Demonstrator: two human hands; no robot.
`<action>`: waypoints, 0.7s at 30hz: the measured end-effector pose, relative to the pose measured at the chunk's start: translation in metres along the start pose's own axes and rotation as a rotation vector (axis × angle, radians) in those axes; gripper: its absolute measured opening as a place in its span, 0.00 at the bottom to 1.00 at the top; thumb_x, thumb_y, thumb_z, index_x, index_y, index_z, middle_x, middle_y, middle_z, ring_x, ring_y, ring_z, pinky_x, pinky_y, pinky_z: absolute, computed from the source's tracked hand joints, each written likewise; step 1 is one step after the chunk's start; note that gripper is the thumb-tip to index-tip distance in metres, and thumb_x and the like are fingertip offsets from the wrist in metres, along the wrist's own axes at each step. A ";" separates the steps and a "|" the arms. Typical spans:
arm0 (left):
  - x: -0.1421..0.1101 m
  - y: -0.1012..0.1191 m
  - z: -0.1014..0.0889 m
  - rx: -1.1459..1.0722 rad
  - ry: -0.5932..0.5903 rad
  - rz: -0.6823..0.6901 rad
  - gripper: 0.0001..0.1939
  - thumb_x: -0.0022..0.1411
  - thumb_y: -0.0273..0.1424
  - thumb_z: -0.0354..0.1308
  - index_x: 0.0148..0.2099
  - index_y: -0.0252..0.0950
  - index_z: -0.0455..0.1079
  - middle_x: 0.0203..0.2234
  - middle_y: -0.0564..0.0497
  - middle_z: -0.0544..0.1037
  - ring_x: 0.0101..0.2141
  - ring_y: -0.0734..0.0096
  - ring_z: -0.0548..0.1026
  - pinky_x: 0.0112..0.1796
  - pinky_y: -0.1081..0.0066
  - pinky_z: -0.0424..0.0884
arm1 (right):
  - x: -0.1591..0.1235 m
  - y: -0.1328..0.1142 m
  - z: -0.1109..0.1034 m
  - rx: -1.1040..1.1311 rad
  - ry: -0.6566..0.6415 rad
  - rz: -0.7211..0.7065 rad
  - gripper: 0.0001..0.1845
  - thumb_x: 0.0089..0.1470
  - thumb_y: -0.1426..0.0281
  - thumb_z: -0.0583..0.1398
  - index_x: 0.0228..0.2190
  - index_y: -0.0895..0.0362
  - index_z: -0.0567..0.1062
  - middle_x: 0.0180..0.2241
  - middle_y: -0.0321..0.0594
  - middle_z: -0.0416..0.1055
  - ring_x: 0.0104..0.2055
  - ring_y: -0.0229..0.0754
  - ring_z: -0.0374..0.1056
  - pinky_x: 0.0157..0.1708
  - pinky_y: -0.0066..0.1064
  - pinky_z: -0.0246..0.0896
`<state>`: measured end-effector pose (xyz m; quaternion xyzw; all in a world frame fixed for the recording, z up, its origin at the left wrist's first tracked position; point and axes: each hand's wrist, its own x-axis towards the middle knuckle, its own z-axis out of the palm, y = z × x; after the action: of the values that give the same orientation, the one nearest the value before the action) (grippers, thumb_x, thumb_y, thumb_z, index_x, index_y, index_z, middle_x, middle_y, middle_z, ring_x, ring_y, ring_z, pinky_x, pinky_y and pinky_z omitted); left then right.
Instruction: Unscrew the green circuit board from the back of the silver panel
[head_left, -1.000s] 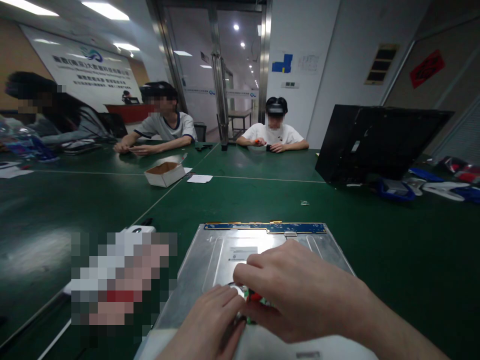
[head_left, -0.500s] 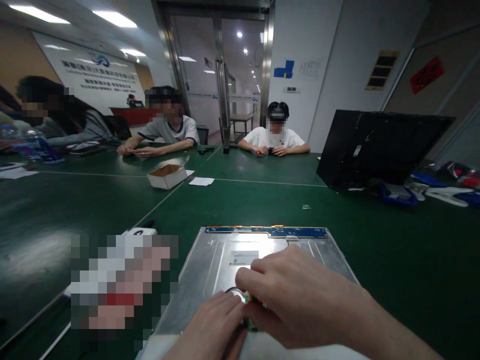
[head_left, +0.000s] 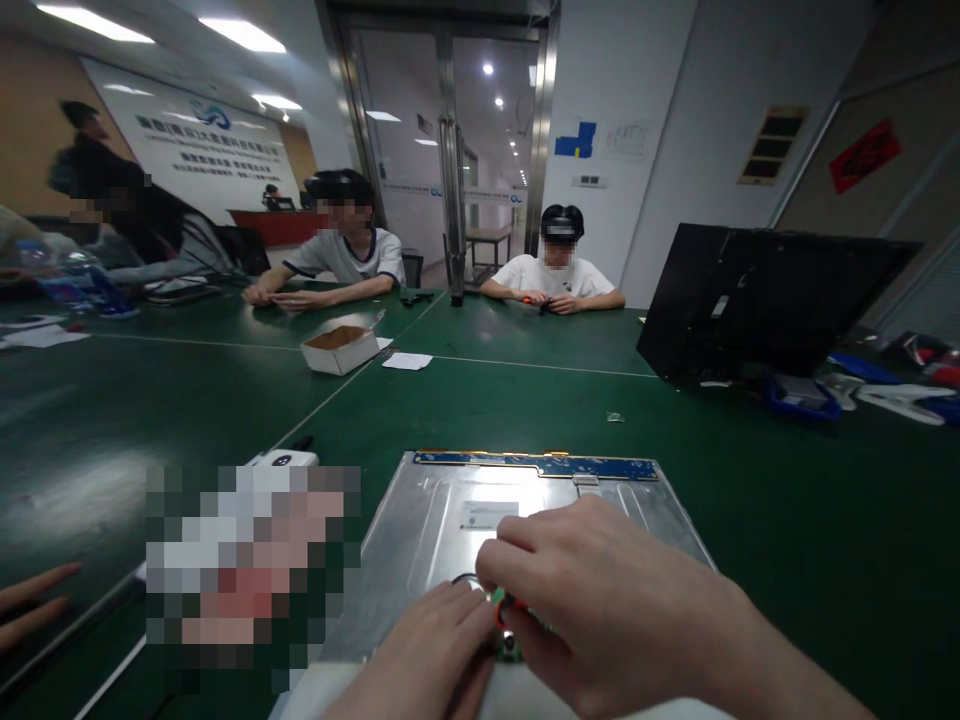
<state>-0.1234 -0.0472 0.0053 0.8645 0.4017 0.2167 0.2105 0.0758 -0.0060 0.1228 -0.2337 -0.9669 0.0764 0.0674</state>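
Observation:
A flat silver metal panel (head_left: 420, 520) lies in front of me, with a long blue circuit strip (head_left: 536, 465) along its far edge and a white label (head_left: 489, 514) on its back. At the panel's near part sits a small green circuit board (head_left: 511, 652), largely covered by my hands. My left hand (head_left: 431, 635) rests at the board's left side, fingers together and holding it. Curled over the board from the right, my right hand (head_left: 592, 590) is closed on a red-and-black tool (head_left: 501, 612); most of it is hidden by the fingers. A thin dark cable (head_left: 465, 577) arches beside my left fingers.
On the green table (head_left: 525, 400) are an open white box (head_left: 341, 352), a paper (head_left: 407, 361) and a small clear bag (head_left: 615, 417). A black monitor (head_left: 772, 300) stands at right. Left of the panel lies a blurred white item (head_left: 300, 459); another person's hand (head_left: 34, 605) is beyond. People sit opposite.
My right hand has shifted slightly, and more of the red-and-black tool and green board shows. Another person's hand has appeared at the left edge, and a standing person at the back left.

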 end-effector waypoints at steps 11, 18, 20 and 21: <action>-0.003 -0.002 0.007 0.043 0.012 0.016 0.20 0.58 0.21 0.53 0.53 0.40 0.67 0.47 0.46 0.76 0.48 0.58 0.73 0.50 0.61 0.70 | -0.004 -0.006 0.000 -0.006 -0.008 -0.006 0.09 0.52 0.65 0.58 0.35 0.55 0.65 0.34 0.37 0.70 0.30 0.39 0.63 0.21 0.31 0.44; 0.005 0.008 0.002 0.047 0.001 0.013 0.20 0.55 0.20 0.51 0.49 0.39 0.67 0.42 0.47 0.76 0.43 0.59 0.74 0.48 0.62 0.70 | -0.002 -0.003 -0.001 -0.042 0.009 -0.022 0.06 0.52 0.72 0.57 0.34 0.55 0.64 0.30 0.34 0.67 0.24 0.36 0.57 0.18 0.30 0.42; 0.005 0.009 0.001 0.050 0.000 0.030 0.19 0.55 0.20 0.51 0.49 0.39 0.66 0.41 0.47 0.76 0.44 0.59 0.74 0.47 0.63 0.70 | -0.002 -0.003 -0.001 -0.047 0.000 -0.021 0.07 0.52 0.72 0.57 0.35 0.55 0.65 0.30 0.33 0.67 0.24 0.36 0.56 0.18 0.31 0.41; 0.004 0.009 0.000 0.053 0.003 0.036 0.19 0.55 0.20 0.51 0.49 0.39 0.66 0.41 0.47 0.76 0.44 0.60 0.74 0.47 0.63 0.70 | -0.002 -0.003 -0.001 -0.046 -0.002 -0.020 0.06 0.52 0.72 0.57 0.35 0.55 0.65 0.30 0.33 0.67 0.24 0.36 0.57 0.19 0.31 0.41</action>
<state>-0.1154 -0.0492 0.0106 0.8765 0.3921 0.2112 0.1829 0.0764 -0.0091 0.1245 -0.2256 -0.9708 0.0537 0.0616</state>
